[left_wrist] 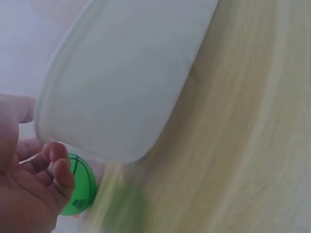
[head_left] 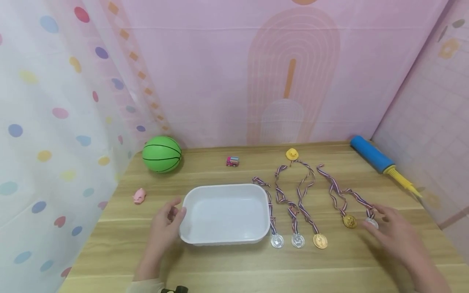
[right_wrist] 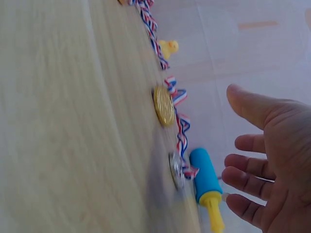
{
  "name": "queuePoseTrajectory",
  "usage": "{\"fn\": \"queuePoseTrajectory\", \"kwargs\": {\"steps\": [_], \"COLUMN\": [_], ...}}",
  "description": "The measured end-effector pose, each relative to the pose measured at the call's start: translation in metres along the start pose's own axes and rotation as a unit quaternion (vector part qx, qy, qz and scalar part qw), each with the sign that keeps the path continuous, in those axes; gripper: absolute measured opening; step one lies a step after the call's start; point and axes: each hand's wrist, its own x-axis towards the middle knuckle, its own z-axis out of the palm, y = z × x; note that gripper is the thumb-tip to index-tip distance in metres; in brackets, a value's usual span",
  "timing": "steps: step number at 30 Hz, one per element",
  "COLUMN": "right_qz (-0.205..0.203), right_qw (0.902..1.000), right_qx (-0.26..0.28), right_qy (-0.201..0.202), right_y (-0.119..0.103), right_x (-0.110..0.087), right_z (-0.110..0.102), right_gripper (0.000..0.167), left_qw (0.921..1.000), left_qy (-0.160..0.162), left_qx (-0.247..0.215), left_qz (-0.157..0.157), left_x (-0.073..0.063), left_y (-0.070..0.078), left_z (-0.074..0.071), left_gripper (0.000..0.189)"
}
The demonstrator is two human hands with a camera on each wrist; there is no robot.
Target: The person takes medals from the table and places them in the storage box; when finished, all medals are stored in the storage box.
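Note:
A white plastic basin [head_left: 225,213] sits on the wooden table. My left hand [head_left: 166,226] is at its left end, thumb close to the rim and fingers loosely bent; in the left wrist view the fingertips [left_wrist: 60,162] lie beside the basin's end wall [left_wrist: 97,141]. My right hand [head_left: 393,232] hovers by a silver medal [head_left: 371,223], partly covering it in the head view. The right wrist view shows a gap between the spread thumb and fingers and that silver medal [right_wrist: 176,170]. Next to it lies a gold medal [head_left: 349,221] on a striped ribbon.
Right of the basin lie two silver medals [head_left: 277,241] [head_left: 297,240] and a gold medal [head_left: 320,241] with ribbons. Farther back are a green ball [head_left: 162,154], pink pig [head_left: 139,196], toy car [head_left: 232,161] and yellow duck [head_left: 292,154]. A blue-yellow pump-like toy [head_left: 375,156] lies at right.

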Motion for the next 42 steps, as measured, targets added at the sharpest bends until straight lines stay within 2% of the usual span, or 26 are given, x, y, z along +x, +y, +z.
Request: {"fn": "queuePoseTrajectory", "kwargs": {"steps": [3, 7, 12, 20, 23, 27, 31, 35, 39, 42], "right_qz": [0.039, 0.070, 0.090, 0.088, 0.085, 0.102, 0.127, 0.143, 0.158, 0.162], "right_qw": [0.9990, 0.9961, 0.9918, 0.9917, 0.9922, 0.9896, 0.9846, 0.9810, 0.9799, 0.9807], "right_qx": [0.004, 0.014, 0.004, 0.003, 0.000, -0.003, -0.009, -0.004, 0.018, 0.032], "right_qy": [-0.020, -0.051, -0.091, -0.094, -0.091, -0.102, -0.120, -0.131, -0.121, -0.105], "right_y": [0.005, 0.013, 0.020, 0.024, 0.026, 0.026, 0.025, 0.024, 0.027, 0.031], "right_x": [-0.003, -0.003, -0.002, 0.001, 0.005, 0.012, 0.018, 0.021, 0.021, 0.020], "right_z": [-0.003, -0.003, -0.001, 0.006, 0.008, 0.008, 0.005, 0.002, 0.002, 0.002], "right_gripper": [0.065, 0.063, 0.068, 0.069, 0.069, 0.070, 0.068, 0.059, 0.048, 0.045], "left_qw": [0.9992, 0.9949, 0.9816, 0.9578, 0.9532, 0.9495, 0.9519, 0.9555, 0.9562, 0.9560], "left_qy": [0.006, 0.013, 0.023, 0.015, 0.015, 0.016, 0.019, 0.019, 0.013, 0.015], "left_qx": [-0.032, -0.085, -0.172, -0.268, -0.284, -0.297, -0.291, -0.279, -0.278, -0.279], "left_qz": [-0.025, -0.053, -0.080, -0.103, -0.102, -0.102, -0.095, -0.094, -0.091, -0.088], "left_x": [0.001, 0.001, 0.001, 0.002, 0.002, 0.002, 0.002, 0.001, 0.001, 0.001], "left_y": [-0.005, -0.010, -0.014, -0.021, -0.023, -0.025, -0.026, -0.028, -0.027, -0.026], "left_z": [0.005, 0.009, 0.015, 0.020, 0.021, 0.021, 0.021, 0.022, 0.022, 0.021], "left_gripper": [0.038, 0.032, 0.030, 0.030, 0.030, 0.031, 0.031, 0.030, 0.031, 0.030]}}
